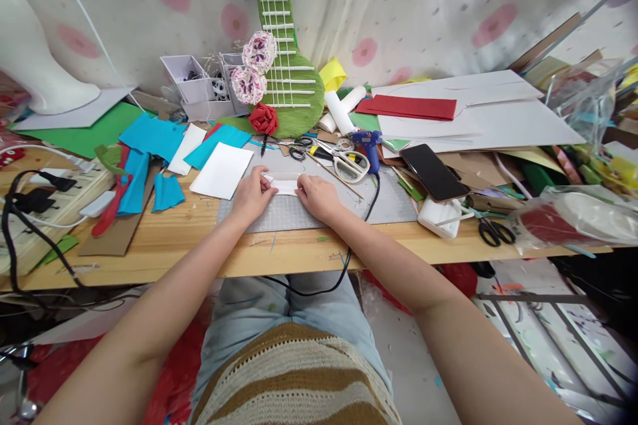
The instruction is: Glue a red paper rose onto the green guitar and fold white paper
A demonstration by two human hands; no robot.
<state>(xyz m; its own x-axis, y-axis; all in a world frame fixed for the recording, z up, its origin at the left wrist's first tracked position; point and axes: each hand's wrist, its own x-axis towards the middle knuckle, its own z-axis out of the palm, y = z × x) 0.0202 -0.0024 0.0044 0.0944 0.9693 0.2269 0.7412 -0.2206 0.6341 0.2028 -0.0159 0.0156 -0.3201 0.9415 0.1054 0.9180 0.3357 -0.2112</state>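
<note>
My left hand (252,195) and my right hand (319,196) press on a small white piece of paper (284,183) lying on a grey cutting mat (299,212). Each hand grips one end of the paper with curled fingers. A larger white sheet (222,170) lies just left of my left hand. Yellow-handled scissors (343,161) and a blue glue gun (367,143) lie beyond my right hand.
A green craft guitar with paper flowers (286,89) leans at the back. Blue paper scraps (154,139) lie left, a power strip (44,196) far left. A phone (432,171), black scissors (493,231), white and red sheets (448,109) and plastic bags (573,219) crowd the right.
</note>
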